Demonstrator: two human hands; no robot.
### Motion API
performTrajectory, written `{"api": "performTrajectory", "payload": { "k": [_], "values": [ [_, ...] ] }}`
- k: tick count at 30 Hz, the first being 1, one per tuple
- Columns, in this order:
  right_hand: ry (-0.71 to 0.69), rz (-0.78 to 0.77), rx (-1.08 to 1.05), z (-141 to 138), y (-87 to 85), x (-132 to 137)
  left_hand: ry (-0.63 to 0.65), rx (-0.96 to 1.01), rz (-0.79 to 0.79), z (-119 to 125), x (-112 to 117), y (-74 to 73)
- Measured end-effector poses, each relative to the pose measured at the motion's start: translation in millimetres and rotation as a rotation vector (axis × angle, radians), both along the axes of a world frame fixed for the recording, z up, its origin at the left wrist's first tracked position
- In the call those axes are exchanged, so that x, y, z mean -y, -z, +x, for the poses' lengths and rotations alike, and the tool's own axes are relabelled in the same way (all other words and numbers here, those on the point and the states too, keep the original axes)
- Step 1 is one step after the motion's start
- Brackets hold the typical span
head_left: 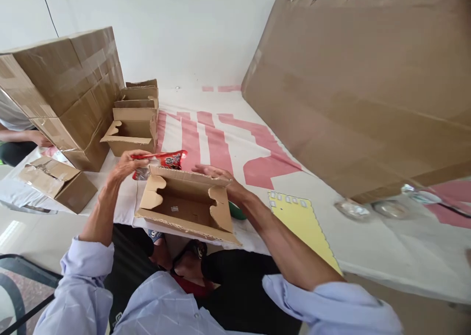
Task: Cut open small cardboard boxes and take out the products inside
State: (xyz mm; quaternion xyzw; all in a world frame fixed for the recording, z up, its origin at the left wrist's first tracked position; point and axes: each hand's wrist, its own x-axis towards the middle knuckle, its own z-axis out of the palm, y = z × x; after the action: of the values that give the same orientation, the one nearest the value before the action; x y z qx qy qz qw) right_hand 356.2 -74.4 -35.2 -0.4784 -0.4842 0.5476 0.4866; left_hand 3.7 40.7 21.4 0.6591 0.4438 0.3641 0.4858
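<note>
My left hand [127, 167] is closed on the end of a shiny red plastic packet [171, 160] with dark print and a clear part. The packet is held just behind the back left corner of an open cardboard box [184, 226]. That box sits at the table's front edge with its flaps raised or folded outward, and a small pale mark shows on its inner floor. Behind the box's back flap is my right hand [215, 172], fingers stretched out and partly hidden by the flap. Nothing shows in those fingers.
Several open boxes [134, 129] stand in a row at the back left, beside stacked taped cartons [84, 90]. A closed small box [59, 183] lies left. To the right are a yellow sheet [305, 222], tape rolls [352, 210] and a large leaning cardboard sheet [360, 90]. A person's hand [39, 138] shows far left.
</note>
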Motion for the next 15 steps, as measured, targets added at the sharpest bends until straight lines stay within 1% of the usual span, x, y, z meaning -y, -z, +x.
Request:
{"api": "performTrajectory", "payload": {
  "k": [2, 4, 6, 8, 11, 13, 15],
  "values": [
    [-0.015, -0.026, -0.034, 12, -1.5, 9, -0.097, -0.020, 0.072, -24, -10, -6.6],
    [-0.075, -0.017, -0.080, 21, -4.2, 22, -0.210, -0.079, 0.122, -42, -23, -7.8],
    [-0.150, 0.020, -0.080, 27, -8.3, 37, -0.335, -0.139, 0.161, -50, -35, -2.9],
    [-0.187, 0.057, -0.006, 28, -13.3, 50, -0.434, -0.166, 0.196, -50, -40, 5.7],
    [-0.174, 0.068, 0.127, 22, -19.4, 62, -0.563, -0.258, 0.289, -48, -33, 18.5],
    [-0.137, 0.068, 0.164, 16, -20.9, 66, -0.686, -0.384, 0.408, -49, -17, 25.0],
    [-0.064, 0.075, 0.185, 11, -20.0, 68, -0.790, -0.503, 0.529, -47, 2, 30.6]
  ]
}}
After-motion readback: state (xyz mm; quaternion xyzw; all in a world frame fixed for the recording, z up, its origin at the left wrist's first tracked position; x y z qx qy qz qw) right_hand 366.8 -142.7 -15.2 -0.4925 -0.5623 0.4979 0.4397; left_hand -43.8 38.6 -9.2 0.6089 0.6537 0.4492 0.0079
